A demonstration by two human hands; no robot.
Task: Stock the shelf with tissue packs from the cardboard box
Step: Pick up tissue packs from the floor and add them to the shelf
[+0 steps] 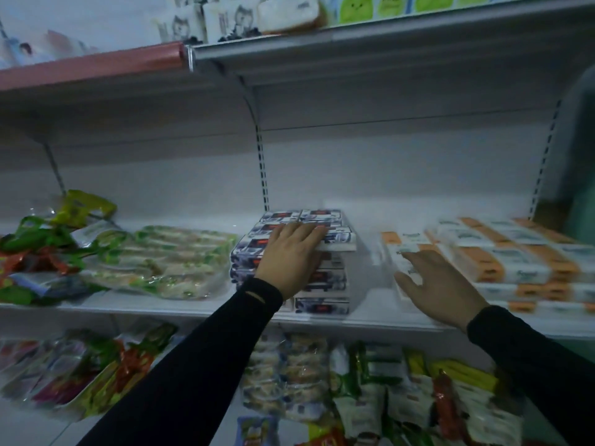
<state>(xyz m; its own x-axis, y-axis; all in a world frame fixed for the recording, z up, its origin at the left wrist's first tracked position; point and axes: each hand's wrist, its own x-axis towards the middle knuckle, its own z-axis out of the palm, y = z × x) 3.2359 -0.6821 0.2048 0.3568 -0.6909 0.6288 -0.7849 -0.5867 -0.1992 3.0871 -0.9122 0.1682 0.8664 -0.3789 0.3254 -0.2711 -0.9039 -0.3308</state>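
Tissue packs (325,278) stacked mid-shelf (370,317), long axis left-right. My left hand (291,255) lies flat on the top pack, fingers straight. Right hand (441,284) open, just right of the stack, touching nothing I can confirm.

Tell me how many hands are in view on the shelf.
2. The left hand rests flat on the stack of blue-and-white tissue packs; the right hand hovers open by the orange-and-white packs.

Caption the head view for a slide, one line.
Left hand flat on the stacked blue tissue packs on the shelf; right hand open beside the orange packs.
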